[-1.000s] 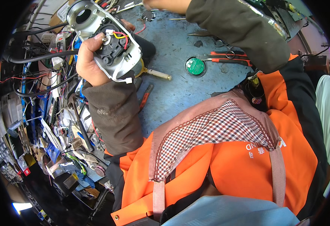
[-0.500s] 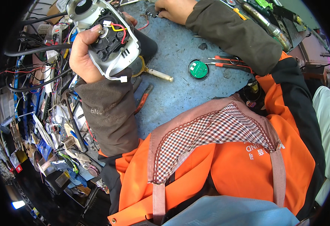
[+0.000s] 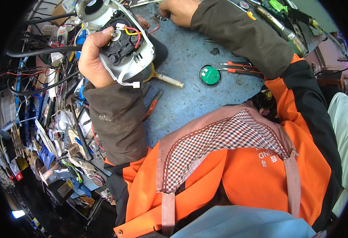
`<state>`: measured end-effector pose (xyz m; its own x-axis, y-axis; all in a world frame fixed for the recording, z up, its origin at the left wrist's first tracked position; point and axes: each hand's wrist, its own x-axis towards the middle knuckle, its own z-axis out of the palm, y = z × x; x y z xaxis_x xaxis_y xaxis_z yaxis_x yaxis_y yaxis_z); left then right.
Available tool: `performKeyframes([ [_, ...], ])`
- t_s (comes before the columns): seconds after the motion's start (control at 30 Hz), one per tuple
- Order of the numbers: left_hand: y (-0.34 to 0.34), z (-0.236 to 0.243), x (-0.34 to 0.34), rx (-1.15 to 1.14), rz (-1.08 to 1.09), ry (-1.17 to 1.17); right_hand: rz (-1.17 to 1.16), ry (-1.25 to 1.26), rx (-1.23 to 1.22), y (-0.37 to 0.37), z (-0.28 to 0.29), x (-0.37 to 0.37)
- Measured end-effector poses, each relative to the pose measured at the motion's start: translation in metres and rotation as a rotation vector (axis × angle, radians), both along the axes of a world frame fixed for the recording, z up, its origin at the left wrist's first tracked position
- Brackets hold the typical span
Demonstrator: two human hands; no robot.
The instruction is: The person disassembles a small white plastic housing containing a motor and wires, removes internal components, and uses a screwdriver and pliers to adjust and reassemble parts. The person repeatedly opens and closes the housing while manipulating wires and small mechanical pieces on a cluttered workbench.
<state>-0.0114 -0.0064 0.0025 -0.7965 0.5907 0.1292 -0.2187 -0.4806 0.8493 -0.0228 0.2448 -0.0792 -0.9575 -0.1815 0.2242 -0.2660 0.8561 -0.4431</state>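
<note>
At the upper left, my left hand (image 3: pixel 96 59) is closed round an opened white plastic housing (image 3: pixel 144 59) and holds it tilted above the bench. Its thumb presses on the black mechanism (image 3: pixel 120 47) inside, beside the shaft. Red and yellow wires with a white plug cross that mechanism, and a white lead with a second plug (image 3: pixel 136 85) hangs from the housing. A dark cylindrical part shows behind it. My right hand (image 3: pixel 181 12) rests at the far edge of the bench, its fingers curled down by some small dark metal parts (image 3: pixel 161 17). What they pinch, if anything, is hidden.
On the blue bench (image 3: pixel 194 107) lie a round green circuit board (image 3: pixel 210 75), red-handled pliers (image 3: pixel 243 68), a pale-handled round tool (image 3: pixel 170 80) and another red-handled tool (image 3: pixel 153 105). Cables and clutter (image 3: pixel 69 131) crowd the left. Metal tools (image 3: pixel 279 25) lie at the far right.
My left hand and the housing have shifted slightly right and down. My right hand has moved a little to the left, beside the small dark parts.
</note>
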Motion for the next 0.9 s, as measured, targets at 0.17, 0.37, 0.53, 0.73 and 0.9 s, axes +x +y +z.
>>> performKeyframes([
  [0.17,0.003,0.001,0.007,0.079,-0.053,-0.087,0.062,-0.051,-0.080,0.013,0.011,-0.003],
  [0.37,0.016,0.005,0.025,-0.117,0.107,0.067,0.143,-0.091,-1.058,0.004,0.122,0.066],
  [0.53,0.030,0.017,0.053,0.033,0.065,0.102,0.204,0.049,-1.100,-0.035,0.168,0.120],
  [0.73,0.028,0.009,0.051,0.095,-0.086,0.193,0.224,0.139,-0.724,-0.057,0.172,0.136],
  [0.9,0.030,0.006,0.045,0.029,-0.139,0.293,0.240,0.199,-0.441,-0.058,0.162,0.127],
])
